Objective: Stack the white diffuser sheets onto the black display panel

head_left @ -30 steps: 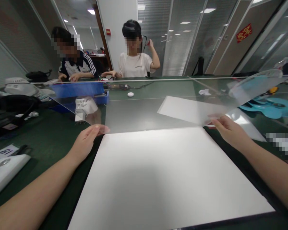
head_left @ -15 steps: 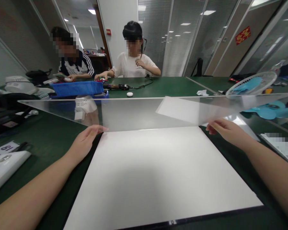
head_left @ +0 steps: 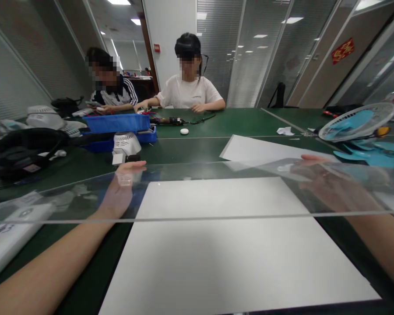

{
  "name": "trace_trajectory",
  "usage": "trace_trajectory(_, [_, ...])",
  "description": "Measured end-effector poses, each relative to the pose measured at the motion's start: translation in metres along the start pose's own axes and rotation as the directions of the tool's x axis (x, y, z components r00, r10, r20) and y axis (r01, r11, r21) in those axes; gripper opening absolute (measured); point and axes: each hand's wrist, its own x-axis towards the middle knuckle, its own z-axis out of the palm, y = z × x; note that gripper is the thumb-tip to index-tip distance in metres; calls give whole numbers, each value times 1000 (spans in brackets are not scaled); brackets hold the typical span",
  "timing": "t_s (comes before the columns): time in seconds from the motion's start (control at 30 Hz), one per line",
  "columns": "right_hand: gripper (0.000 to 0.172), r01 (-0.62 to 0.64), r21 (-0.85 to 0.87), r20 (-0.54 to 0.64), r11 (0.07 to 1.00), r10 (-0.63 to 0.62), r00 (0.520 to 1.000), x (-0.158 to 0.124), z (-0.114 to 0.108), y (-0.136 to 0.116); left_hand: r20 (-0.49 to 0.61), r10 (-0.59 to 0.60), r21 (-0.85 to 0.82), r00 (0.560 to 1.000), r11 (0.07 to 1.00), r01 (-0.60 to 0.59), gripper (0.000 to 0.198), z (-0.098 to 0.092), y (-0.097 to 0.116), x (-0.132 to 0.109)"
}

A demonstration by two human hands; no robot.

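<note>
A wide clear sheet [head_left: 197, 172] hangs slanted over a white rectangular panel [head_left: 223, 258] with dark edges, which lies on the green table. My left hand [head_left: 123, 188] grips the sheet near its far edge on the left, with fingertips showing above that edge. On the right, my right hand [head_left: 331, 181] is at the far edge too, blurred and seen mostly through the sheet. Both forearms pass below the sheet's near edge. Just beyond my left hand stands a white vented device [head_left: 126, 143].
Beyond the sheet lie a white paper sheet [head_left: 269, 148], blue trays [head_left: 118, 124] and a small white round object [head_left: 184, 131]. Fan parts [head_left: 357, 122] are at right, a black headset-like item [head_left: 22, 151] and white box [head_left: 13, 240] at left. Two people sit opposite.
The clear sheet has come nearer and lower in view, its near edge now crossing over the white panel and my forearms. The person opposite has lowered one hand to the table.
</note>
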Motion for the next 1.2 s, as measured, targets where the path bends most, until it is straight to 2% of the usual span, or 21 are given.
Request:
trace_trajectory(0.07, [57,-88,118,16,989,87,996,-2,4,-8,-1,-14,-6,1000,1000,14,74,3,2,-1])
trace_trajectory(0.1, [66,-145,188,33,972,141,989,-4,6,-12,5,13,24,1000,1000,-13,74,5,4,-3])
trace_trajectory(0.17, [86,-257,265,93,929,241,966,-8,11,-19,35,115,118,993,986,-118,68,6,10,-9])
trace_trajectory(0.2, [87,-310,277,129,909,285,950,-10,14,-22,57,180,180,982,966,-188,64,6,12,-12])
trace_trajectory(0.3, [62,-338,205,176,919,305,936,-13,19,-19,147,302,344,942,877,-335,59,1,13,-15])
trace_trajectory(0.4, [58,-277,129,178,952,253,951,-10,18,-10,175,297,390,939,854,-343,61,-3,8,-13])
trace_trajectory(0.53, [54,-299,198,159,933,271,950,-8,18,-8,121,199,306,972,924,-227,69,-1,4,-11])
trace_trajectory(0.6, [54,-301,242,117,922,280,953,-11,21,-14,97,91,166,991,980,-107,70,3,8,-12])
trace_trajectory(0.67, [55,-285,254,72,924,275,959,-15,25,-21,84,-78,-7,993,997,79,69,7,16,-13])
trace_trajectory(0.7, [55,-277,253,53,927,272,961,-17,26,-25,87,-180,-82,980,979,187,67,10,21,-13])
trace_trajectory(0.77, [55,-277,255,30,926,279,960,-20,27,-29,92,-366,-182,926,908,377,64,14,32,-14])
trace_trajectory(0.83, [53,-288,270,16,919,294,956,-19,26,-28,78,-482,-236,872,841,486,61,18,42,-14])
trace_trajectory(0.93, [50,-337,271,10,902,348,938,-13,22,-23,30,-561,-271,827,792,547,55,22,50,-14])
trace_trajectory(1.0, [53,-390,208,1,897,399,917,-10,21,-17,6,-585,-252,811,784,568,48,23,50,-14])
trace_trajectory(1.13, [64,-409,6,-48,913,409,911,-7,27,-7,40,-553,-170,833,817,551,41,24,48,-16])
trace_trajectory(1.2, [60,-400,-67,-62,914,396,916,-7,28,-1,66,-536,-125,842,832,540,36,25,47,-17])
